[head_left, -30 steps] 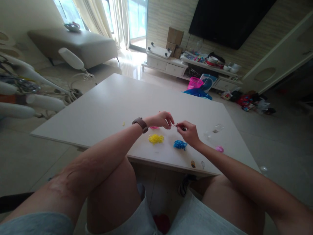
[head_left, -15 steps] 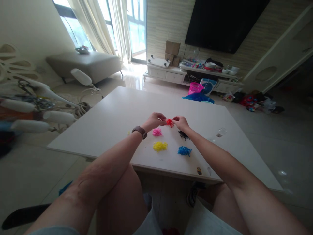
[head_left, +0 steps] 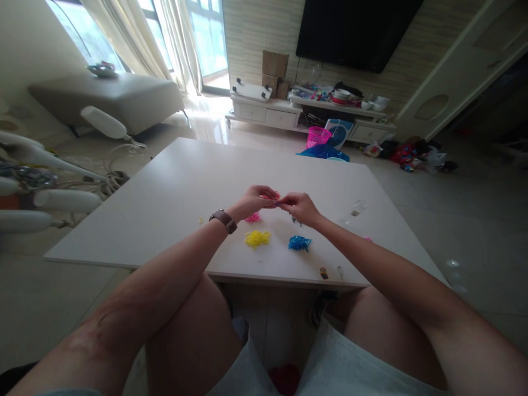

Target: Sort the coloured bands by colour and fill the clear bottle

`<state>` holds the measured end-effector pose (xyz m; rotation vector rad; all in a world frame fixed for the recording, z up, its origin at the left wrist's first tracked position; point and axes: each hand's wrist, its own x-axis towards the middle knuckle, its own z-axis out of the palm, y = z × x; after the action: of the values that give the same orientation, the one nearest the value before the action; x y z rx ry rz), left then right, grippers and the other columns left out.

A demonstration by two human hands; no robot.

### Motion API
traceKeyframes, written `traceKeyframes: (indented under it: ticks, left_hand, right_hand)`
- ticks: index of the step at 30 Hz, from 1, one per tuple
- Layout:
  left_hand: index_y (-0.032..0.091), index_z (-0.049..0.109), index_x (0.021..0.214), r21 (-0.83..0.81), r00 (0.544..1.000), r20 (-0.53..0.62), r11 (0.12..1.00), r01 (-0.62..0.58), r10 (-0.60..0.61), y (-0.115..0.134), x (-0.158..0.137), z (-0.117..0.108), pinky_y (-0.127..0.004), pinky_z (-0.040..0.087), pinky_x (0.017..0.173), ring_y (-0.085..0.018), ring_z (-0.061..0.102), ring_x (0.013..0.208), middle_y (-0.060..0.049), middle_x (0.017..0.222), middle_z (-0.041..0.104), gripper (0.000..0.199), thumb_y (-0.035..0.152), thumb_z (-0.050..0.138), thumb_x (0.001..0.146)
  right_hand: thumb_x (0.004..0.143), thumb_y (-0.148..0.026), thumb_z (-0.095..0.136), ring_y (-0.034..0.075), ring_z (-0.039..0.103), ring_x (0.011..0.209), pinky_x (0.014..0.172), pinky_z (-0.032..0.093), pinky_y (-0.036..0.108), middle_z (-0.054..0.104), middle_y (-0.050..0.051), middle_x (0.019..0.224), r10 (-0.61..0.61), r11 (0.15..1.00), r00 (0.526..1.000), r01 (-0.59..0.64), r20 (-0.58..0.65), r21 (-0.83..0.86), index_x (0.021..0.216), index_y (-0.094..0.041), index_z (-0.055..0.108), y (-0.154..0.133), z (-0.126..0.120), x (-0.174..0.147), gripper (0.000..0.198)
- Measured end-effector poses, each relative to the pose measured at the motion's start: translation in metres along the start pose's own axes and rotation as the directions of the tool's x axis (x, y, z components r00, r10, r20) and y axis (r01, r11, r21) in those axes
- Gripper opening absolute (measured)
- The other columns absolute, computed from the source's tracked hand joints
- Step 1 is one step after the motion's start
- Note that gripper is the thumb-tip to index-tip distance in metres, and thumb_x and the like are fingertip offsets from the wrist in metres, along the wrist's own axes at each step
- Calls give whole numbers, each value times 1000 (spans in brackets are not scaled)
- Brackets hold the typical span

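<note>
My left hand (head_left: 256, 201), with a dark watch on its wrist, and my right hand (head_left: 302, 209) meet over the table with fingers pinched together. A thin bluish strand, perhaps a rubber band, shows between their fingertips. Just behind them lies a pile of red strands (head_left: 272, 195), partly hidden by the fingers. Nearer me are loose piles of pink (head_left: 253, 217), yellow (head_left: 258, 238) and blue strands (head_left: 299, 243). My right hand mostly covers the black pile (head_left: 294, 220). Close to the front edge sit a small yellow-brown figure (head_left: 324, 273) and a small pale piece (head_left: 340, 271).
A small clear container (head_left: 359, 207) is on the right of the white table (head_left: 177, 209). Beyond the far edge are a blue plastic bag (head_left: 322, 151) and a pink basket (head_left: 317, 136). A lamp with white shades (head_left: 103, 122) stands to the left.
Both hands have come closer together, and the fingertips now meet in front of the red pile, around a bluish strand. The view has shifted, moving the scene leftward.
</note>
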<state>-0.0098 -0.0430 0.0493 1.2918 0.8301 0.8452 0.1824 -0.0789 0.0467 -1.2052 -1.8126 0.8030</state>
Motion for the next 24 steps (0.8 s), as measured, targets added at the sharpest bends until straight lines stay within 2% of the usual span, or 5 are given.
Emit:
traceKeyframes:
  ticks: [10, 14, 19, 22, 24]
  left_hand:
    - [11, 70, 85, -90, 983, 180, 994, 54, -37, -1, -14, 29, -40, 58, 89, -15, 69, 80, -4, 83, 68, 31, 21, 89, 63]
    - [12, 70, 86, 60, 987, 147, 997, 52, -60, 6, -11, 15, -38, 59, 83, -17, 70, 82, -7, 83, 70, 25, 28, 82, 72]
    - [14, 73, 83, 500, 989, -145, 865, 38, 40, 9, 0, -52, -30, 56, 68, -17, 68, 71, -7, 74, 71, 20, 24, 78, 67]
    - [14, 74, 82, 533, 946, -319, 835, 135, 51, 7, -3, -91, -26, 54, 65, -17, 68, 71, -7, 73, 71, 22, 25, 73, 64]
    - [14, 74, 81, 544, 914, -403, 813, 208, 36, 7, -11, -112, -25, 52, 62, -17, 67, 70, -7, 71, 70, 23, 25, 72, 61]
  right_hand:
    - [81, -29, 65, 14, 59, 64, 63, 47, 27, 68, 3, 72, -86, 974, 992, 102, 88, -201, 76, -17, 71, -36, -30, -36, 15]
    - [77, -29, 66, 13, 55, 62, 60, 42, 26, 63, 1, 66, 78, 958, 981, -24, 180, -286, 72, -17, 67, -27, -52, -41, 14]
    - [75, -30, 62, 13, 50, 62, 57, 37, 25, 60, -1, 65, 354, 889, 795, -123, 492, -440, 73, -17, 65, -6, -80, -46, 14]
    - [73, -29, 61, 14, 53, 65, 59, 37, 26, 63, 1, 70, 431, 860, 681, -111, 592, -499, 73, -17, 64, -1, -84, -49, 12]
    - [72, -29, 61, 15, 53, 66, 58, 37, 26, 62, 1, 71, 463, 843, 640, -105, 614, -527, 73, -17, 63, 0, -82, -50, 12]
